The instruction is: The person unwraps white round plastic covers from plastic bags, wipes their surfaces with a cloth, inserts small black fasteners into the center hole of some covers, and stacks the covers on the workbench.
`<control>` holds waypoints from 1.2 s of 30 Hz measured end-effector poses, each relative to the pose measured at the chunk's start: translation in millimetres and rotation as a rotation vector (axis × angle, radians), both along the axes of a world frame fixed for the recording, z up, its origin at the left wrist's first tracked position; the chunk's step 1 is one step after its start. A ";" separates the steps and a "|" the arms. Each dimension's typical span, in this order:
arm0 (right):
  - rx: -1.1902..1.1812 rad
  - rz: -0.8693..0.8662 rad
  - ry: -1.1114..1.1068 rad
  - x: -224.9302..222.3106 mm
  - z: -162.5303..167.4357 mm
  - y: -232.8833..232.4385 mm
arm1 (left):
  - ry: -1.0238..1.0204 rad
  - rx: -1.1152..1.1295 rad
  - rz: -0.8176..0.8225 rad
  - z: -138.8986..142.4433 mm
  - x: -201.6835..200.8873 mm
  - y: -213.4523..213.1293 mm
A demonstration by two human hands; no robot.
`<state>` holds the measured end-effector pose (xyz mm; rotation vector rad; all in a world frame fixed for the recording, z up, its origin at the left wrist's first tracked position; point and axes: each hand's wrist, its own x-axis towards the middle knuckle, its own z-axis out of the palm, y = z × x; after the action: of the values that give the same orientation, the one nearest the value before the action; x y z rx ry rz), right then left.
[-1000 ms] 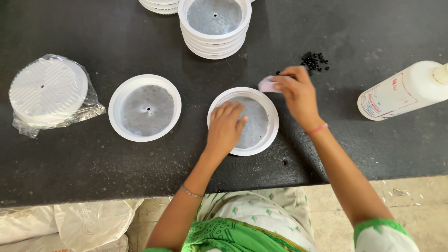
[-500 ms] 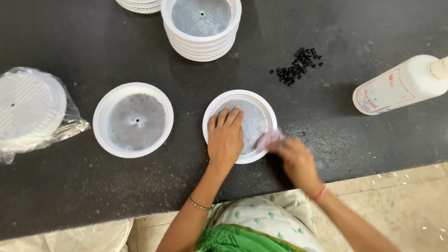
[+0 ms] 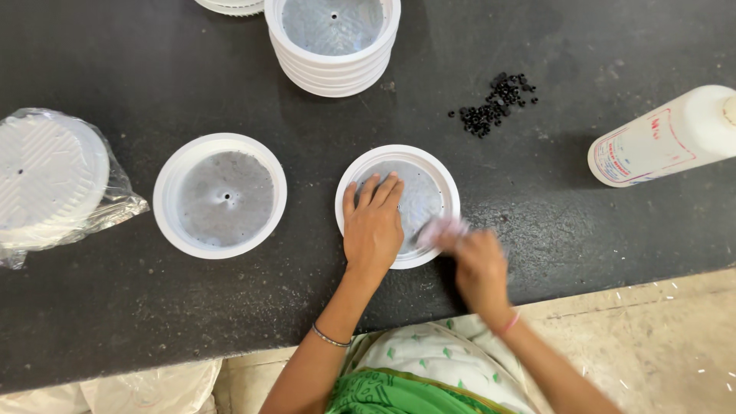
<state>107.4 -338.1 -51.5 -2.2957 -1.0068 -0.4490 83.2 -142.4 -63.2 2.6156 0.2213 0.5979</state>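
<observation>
At ten o'clock we see a second white dish (image 3: 220, 195) with a grey inside lying alone on the dark counter (image 3: 115, 322). At nine o'clock, white lids (image 3: 47, 178) sit in a clear bag. At twelve o'clock stands a stack of dishes (image 3: 332, 46). Black beads (image 3: 494, 105) are scattered at one o'clock, with a white bottle (image 3: 663, 138) lying at two o'clock.

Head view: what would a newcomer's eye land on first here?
The two hands at centre: the left hand lies flat in a white round dish on the dark counter, while the right hand, blurred, holds a small pale cloth at its rim. Next, a stack of white dishes at top and black beads to the right.
</observation>
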 end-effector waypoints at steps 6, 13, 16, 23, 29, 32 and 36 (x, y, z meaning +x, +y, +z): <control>0.043 -0.127 0.076 19.0 -5.4 2.3 | -0.009 0.059 -0.032 -2.2 1.7 -0.7; 0.036 -0.104 0.070 40.1 -0.8 9.7 | 0.012 0.012 0.000 0.7 -0.2 -1.7; 0.075 -0.044 0.102 -4.4 0.6 -1.1 | 0.003 0.004 0.005 -2.4 0.9 -1.5; 0.047 -0.016 0.073 74.6 -1.8 9.9 | 0.020 0.061 -0.012 -2.5 1.6 -2.1; -0.010 0.456 0.044 163.0 9.6 69.3 | 0.045 0.023 0.032 1.9 2.4 -2.4; -0.019 0.304 0.038 139.5 9.4 56.1 | 0.013 -0.033 0.061 3.2 1.8 -3.2; -0.044 0.024 0.063 59.7 8.2 6.9 | 0.002 -0.062 0.085 2.9 -1.2 -4.5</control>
<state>167.1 -331.3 -43.3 -2.3190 -1.0213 -0.3465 82.1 -146.9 -60.3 2.5572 0.3474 0.6072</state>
